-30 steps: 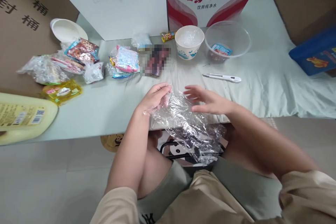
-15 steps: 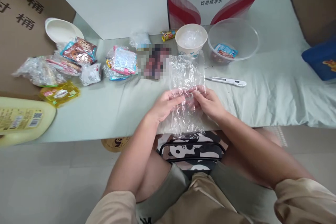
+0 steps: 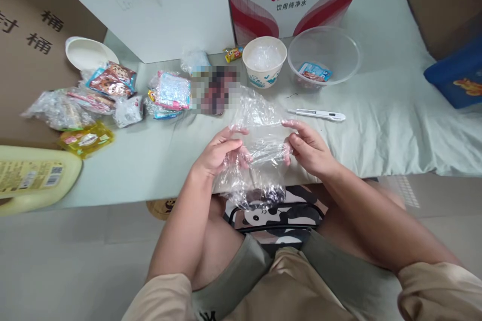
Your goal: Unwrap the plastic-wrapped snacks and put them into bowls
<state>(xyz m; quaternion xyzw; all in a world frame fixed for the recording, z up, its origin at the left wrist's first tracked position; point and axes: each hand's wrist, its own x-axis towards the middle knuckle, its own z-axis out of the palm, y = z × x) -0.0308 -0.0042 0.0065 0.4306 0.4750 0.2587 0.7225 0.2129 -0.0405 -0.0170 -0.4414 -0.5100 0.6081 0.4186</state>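
A crumpled clear plastic bag (image 3: 259, 150) hangs between my two hands just above the near edge of the pale green table (image 3: 150, 160). My left hand (image 3: 220, 150) pinches its left side with curled fingers. My right hand (image 3: 307, 148) grips its right side, thumb over the film. The bag's lower part droops past the table edge toward my lap.
Behind the hands lie a white thermometer (image 3: 318, 114), a paper bowl (image 3: 264, 60) and a clear plastic bowl (image 3: 324, 57) with a small packet inside. Snack packets (image 3: 113, 80) are heaped at the left, near a yellow bottle (image 3: 33, 175). A blue box (image 3: 455, 77) sits right.
The hands met at the middle of the bag, then drew apart sideways, stretching the film between them. The bag, earlier draped flat over the table edge, is now bunched and lifted.
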